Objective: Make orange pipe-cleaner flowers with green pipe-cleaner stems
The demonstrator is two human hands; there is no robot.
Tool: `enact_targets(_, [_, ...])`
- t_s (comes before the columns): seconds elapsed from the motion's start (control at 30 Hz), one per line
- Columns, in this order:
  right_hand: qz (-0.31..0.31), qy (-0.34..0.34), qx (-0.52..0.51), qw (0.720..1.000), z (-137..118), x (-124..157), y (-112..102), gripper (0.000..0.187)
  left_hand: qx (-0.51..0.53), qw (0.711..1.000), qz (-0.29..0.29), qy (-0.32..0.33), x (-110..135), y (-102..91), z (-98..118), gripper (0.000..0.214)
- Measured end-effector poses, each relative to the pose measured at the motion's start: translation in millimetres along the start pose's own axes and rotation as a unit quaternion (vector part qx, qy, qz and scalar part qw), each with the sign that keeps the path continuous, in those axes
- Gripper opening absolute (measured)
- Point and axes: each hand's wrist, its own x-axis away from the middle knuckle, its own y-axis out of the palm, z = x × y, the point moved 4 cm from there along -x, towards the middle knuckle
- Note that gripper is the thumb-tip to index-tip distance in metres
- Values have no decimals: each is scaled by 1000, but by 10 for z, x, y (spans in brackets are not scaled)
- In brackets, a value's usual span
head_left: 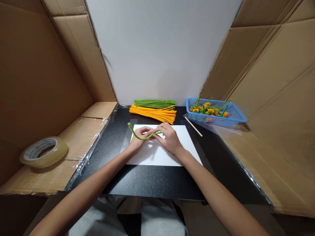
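While both hands meet over the white sheet of paper (159, 154) on the black desk (147, 180), 1 green pipe cleaner (140, 136) is being worked between them. The left hand (140, 136) has its grip closed on the middle of the stem, and the right hand (169, 137) pinches the other end with its fingertips narrowed around it. The free end curves up and out to the left, clear of the paper. So far as can be seen, the stem is only gently bent, with no orange piece joined to it, so I judge this piece to be at an early stage.

Behind the paper, 2 supplies lie side by side on the desk: a stack of orange pipe cleaners (154, 113) and, just beyond it, a stack of green pipe cleaners (155, 103). Both stacks look thick, which suggests plenty of material is left to use.

To the right sits a blue plastic basket (236, 114) holding several finished orange-and-green pieces (209, 109), heaped loosely toward its left half; their exact count is too small to tell. The basket is far from full. A thin wooden stick (193, 127) lies on the desk between basket and paper, untouched. A roll of clear tape (44, 151) rests on the cardboard ledge (81, 137) at the left, well apart from the hands.
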Motion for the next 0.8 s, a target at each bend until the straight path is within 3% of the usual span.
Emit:
enact_targets(0.13, [-29, -45, 35, 998, 1, 13, 26, 13, -15, 1000, -16, -13, 25, 38, 33, 42])
enact_targets(0.33, [-54, -89, 63, 993, -3, 22, 28, 21, -67, 987, -139, -34, 10, 66, 96, 42])
enact_targets(0.8, [-89, -131, 99, 982, -20, 6, 129, 21, -16, 995, -73, -58, -7, 94, 49, 42])
